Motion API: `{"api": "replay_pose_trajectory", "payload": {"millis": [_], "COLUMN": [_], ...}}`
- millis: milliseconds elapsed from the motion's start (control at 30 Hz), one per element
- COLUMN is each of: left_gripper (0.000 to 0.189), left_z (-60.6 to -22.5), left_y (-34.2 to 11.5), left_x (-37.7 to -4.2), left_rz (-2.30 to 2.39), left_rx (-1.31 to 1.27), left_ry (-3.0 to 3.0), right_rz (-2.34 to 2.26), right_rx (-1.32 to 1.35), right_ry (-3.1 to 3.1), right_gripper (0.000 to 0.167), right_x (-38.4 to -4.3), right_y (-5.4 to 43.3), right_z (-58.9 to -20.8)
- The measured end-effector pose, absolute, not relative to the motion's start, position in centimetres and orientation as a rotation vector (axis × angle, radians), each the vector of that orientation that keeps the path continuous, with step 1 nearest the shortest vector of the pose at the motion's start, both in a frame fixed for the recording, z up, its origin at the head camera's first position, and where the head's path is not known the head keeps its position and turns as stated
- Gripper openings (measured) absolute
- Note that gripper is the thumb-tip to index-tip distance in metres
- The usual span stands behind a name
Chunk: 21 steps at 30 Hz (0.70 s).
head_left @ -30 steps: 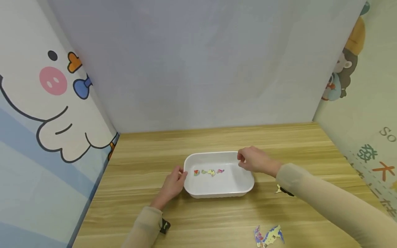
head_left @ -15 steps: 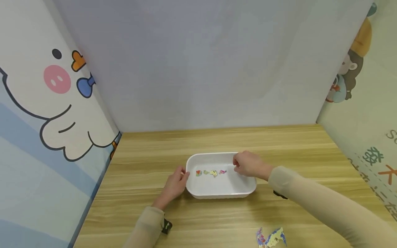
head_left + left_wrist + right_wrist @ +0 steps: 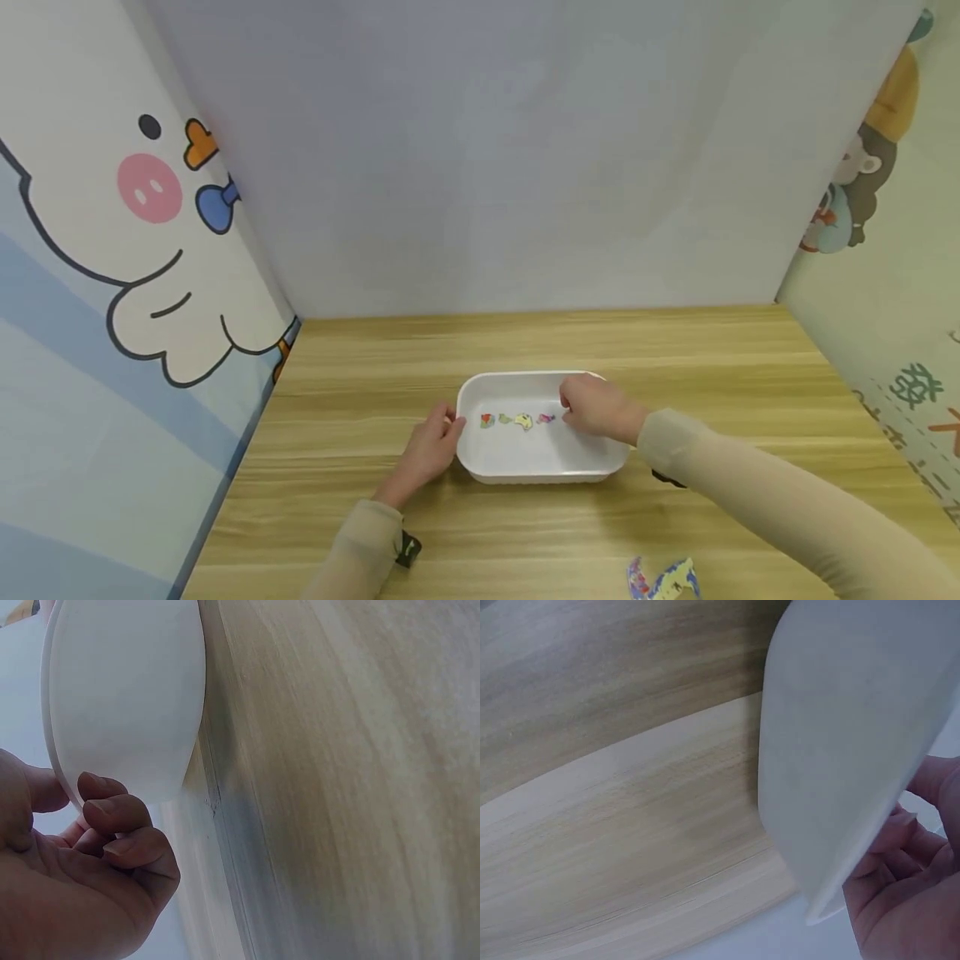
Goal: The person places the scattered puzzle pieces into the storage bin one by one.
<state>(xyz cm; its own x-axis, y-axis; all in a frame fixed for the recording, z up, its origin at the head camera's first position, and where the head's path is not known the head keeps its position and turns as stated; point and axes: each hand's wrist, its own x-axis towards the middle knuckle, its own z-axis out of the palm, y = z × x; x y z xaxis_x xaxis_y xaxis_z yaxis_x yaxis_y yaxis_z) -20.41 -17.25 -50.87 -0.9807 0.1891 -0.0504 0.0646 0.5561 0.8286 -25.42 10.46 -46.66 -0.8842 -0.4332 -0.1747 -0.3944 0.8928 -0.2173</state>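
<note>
A white rectangular tray stands on the wooden table. Several small colourful paper-like cutouts lie in a row on its floor. My left hand pinches the tray's left rim; in the left wrist view its thumb is over the rim and its fingers are curled against the outer wall. My right hand reaches over the right end into the tray, fingers curled and pointing down, just right of the pink cutout. Whether something small is between those fingertips is hidden, also in the right wrist view, behind the tray wall.
Larger blue, purple and yellow printed pieces lie at the table's front edge, partly cut off by the frame. The table meets a plain grey backdrop behind, with cartoon-printed panels on the left and right.
My right hand has moved left and lower, from above the tray's right rim to inside the tray beside the row. My left hand still holds the left rim. The view has shifted slightly.
</note>
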Motion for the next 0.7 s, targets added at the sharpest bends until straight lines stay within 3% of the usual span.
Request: {"api": "replay_pose_trajectory", "payload": {"millis": [700], "left_gripper": [0.011], "left_z": [-51.6], "left_y": [-17.6], "left_x": [-20.5], "left_rz": [1.434], "left_rx": [0.283], "left_ry": [2.664], "right_rz": [-0.237], "right_rx": [-0.725], "right_ry": [2.907], "right_gripper": [0.026], "right_x": [-25.7], "right_y": [9.8], "right_z": [-48.1]}}
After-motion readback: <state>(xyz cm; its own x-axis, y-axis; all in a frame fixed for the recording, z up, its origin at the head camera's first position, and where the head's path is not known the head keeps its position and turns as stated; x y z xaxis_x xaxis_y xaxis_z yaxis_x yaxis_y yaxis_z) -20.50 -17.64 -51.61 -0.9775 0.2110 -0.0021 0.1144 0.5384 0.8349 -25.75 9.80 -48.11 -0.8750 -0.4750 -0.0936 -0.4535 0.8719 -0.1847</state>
